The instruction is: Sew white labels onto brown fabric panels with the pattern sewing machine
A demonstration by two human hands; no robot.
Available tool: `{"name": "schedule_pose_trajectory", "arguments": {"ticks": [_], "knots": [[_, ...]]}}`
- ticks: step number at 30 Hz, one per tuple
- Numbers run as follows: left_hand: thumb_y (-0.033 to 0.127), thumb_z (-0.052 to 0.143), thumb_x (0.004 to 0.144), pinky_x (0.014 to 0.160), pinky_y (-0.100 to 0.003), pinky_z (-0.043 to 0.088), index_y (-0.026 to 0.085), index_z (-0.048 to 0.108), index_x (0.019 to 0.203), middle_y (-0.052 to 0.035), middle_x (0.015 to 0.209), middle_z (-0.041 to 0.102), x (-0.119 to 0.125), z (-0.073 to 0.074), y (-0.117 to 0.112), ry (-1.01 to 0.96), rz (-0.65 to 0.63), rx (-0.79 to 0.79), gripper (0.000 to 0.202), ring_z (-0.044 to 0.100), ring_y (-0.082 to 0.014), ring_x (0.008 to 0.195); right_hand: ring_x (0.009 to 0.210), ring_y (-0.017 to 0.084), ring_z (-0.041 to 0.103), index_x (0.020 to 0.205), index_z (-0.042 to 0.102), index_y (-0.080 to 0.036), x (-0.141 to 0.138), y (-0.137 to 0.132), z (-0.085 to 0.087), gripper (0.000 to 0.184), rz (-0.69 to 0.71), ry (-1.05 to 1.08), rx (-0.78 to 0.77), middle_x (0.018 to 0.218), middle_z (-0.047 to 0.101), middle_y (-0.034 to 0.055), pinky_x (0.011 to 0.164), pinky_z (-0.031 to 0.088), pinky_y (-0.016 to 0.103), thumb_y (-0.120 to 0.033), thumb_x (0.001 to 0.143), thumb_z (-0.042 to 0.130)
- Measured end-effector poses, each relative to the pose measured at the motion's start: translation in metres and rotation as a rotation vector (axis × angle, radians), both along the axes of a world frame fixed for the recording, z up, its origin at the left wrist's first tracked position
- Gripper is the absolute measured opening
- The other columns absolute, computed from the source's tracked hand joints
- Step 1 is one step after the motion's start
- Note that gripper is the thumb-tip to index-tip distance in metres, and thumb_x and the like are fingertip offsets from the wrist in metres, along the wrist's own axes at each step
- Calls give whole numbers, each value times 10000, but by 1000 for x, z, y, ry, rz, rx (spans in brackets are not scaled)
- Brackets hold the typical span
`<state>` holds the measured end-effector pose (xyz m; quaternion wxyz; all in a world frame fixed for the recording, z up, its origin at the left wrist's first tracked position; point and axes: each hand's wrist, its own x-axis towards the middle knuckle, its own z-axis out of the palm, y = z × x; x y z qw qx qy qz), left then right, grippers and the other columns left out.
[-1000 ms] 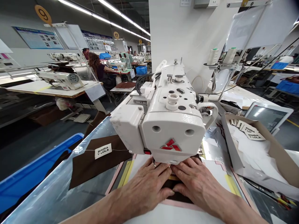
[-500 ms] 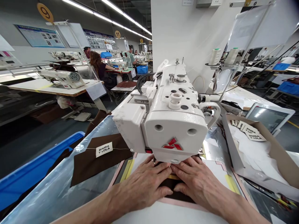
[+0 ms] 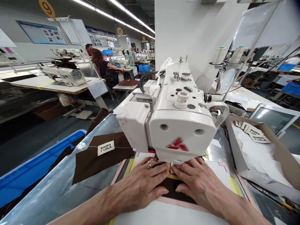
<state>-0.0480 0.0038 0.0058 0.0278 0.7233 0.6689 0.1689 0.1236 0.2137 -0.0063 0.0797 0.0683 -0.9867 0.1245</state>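
Observation:
My left hand point(image 3: 140, 184) and my right hand point(image 3: 199, 184) lie flat, fingers stretched out, side by side on a dark brown piece of fabric point(image 3: 174, 189) under the head of a white sewing machine point(image 3: 173, 115). The fingertips of both hands reach under the machine's front, where the needle area is hidden. A ring shows on my left hand. The fabric sits in a pink-edged white template point(image 3: 164, 214) on the table.
A brown fabric piece with a "BIMBA Y LOLA" label point(image 3: 106, 147) lies left on the shiny table. A blue bin point(image 3: 35, 168) stands far left. A cardboard box point(image 3: 262, 147) of labels sits right, a screen point(image 3: 273, 118) behind. Thread cones point(image 3: 220, 55) stand at the back. Other people work at distant machines.
Both hands stay pressed on the fabric and have shifted slightly forward under the machine head. The camera has moved a little closer and to the left.

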Motion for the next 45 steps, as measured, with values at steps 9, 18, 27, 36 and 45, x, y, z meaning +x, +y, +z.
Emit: {"name": "schedule_pose_trajectory", "arguments": {"ticks": [9,18,27,36,45], "knots": [[356,603,1075,1229,-422,375,189,621,1393,-48,1465,638,3,5,5,-6,11,-21,360,605,-278,1332,1138,318,562,1318,646,-243,1,-4,1,370,-30,-19,-5,1258,712,33,978,453,518,-387,988,735],[342,633,1054,1197,-463,394,212,588,1444,-66,1494,609,6,3,13,15,15,-61,414,611,-299,1319,1149,310,551,1325,648,-251,3,-2,5,363,-38,-65,-27,1314,695,29,1009,449,497,-366,990,729],[303,650,1045,1197,-442,396,222,605,1415,-44,1491,615,1,10,13,-24,-18,-95,381,606,-291,1333,1124,277,564,1392,595,-286,5,7,7,359,43,-77,-2,1406,659,14,961,484,464,-378,1049,645],[289,600,1074,1250,-412,345,228,572,1463,-44,1485,622,-6,11,5,-39,-35,-56,394,601,-251,1349,1195,310,558,1382,589,-306,3,5,6,378,18,-83,33,1385,667,3,962,484,511,-429,1033,666],[323,606,1061,1201,-431,431,213,655,1374,-42,1433,663,-11,4,-5,8,4,-1,334,611,-285,1315,1108,295,587,1328,657,-276,4,0,2,348,-1,-2,57,1288,715,25,940,486,497,-405,1009,708]]}}
